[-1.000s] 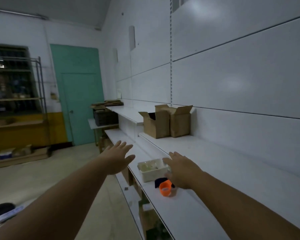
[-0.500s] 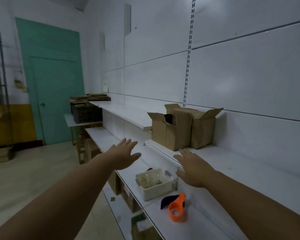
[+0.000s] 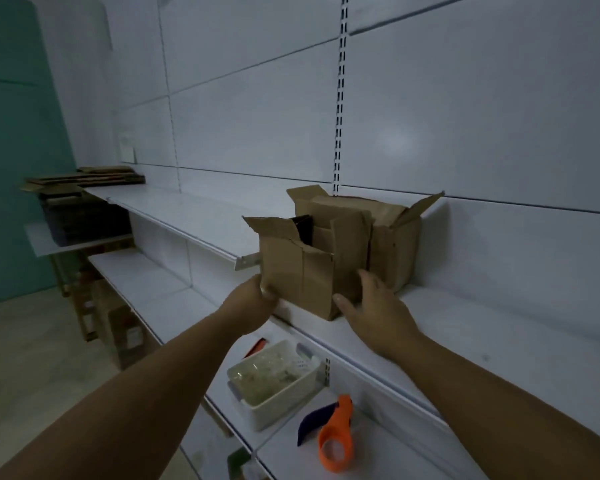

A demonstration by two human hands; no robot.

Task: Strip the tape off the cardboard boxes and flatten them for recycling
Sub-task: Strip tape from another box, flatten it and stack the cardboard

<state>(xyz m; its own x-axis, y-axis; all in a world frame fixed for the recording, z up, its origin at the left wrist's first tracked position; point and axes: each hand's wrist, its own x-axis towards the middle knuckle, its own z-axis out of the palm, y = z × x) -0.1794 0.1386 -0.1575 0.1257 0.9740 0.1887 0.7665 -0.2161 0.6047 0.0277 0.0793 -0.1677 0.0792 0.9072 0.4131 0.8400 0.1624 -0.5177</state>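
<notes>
White panelled wall [image 3: 465, 116] fills most of the room, a teal door [image 3: 14, 168] at its far end; on the upper shelf [image 3: 499, 334] stand two open cardboard boxes, touching, the rear box [image 3: 395, 244] against the wall, the front box [image 3: 302, 275] at the shelf's edge; the hands are apart, the left hand [image 3: 252, 301] gripping the front box's lower left corner, the right hand [image 3: 374, 313] spread flat by its right side, contact unclear; below sit a white basket [image 3: 281, 407] and an orange tape dispenser [image 3: 343, 415]; a small wall card [image 3: 127, 154] is too blurred to read.
</notes>
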